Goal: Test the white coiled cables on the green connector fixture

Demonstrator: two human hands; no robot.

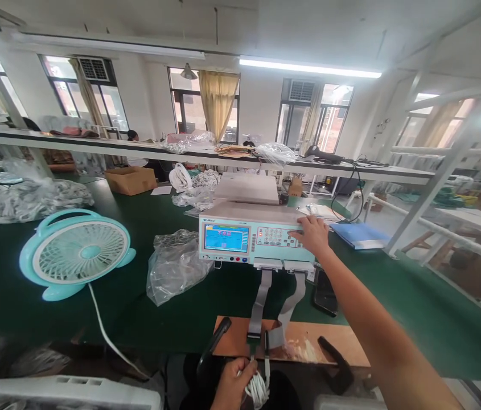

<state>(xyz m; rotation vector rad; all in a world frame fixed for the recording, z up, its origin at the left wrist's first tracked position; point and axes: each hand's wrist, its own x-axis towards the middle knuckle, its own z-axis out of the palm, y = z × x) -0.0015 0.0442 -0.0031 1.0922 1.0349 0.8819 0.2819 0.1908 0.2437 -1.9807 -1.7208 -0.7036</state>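
Observation:
My right hand [315, 234] reaches to the right side of a cable tester [249, 212] with a lit screen [226, 237]. Its thumb touches the button area, and the other fingers rest at the top edge; nothing is held in it. Low in the view, my left hand [235, 382] is closed on a coiled white cable [258, 389]. The cable's upper end runs to a connector [254, 337] at the end of a grey ribbon cable [261, 299]. A second ribbon cable [294, 302] also hangs from the tester's front.
A turquoise fan [82, 253] stands at left, beside a clear plastic bag [176, 267]. A phone [324, 293] and a blue folder [360, 234] lie at right. A wooden board [308, 341] with black clamps [336, 361] spans the table's front edge. A white bin [69, 390] sits lower left.

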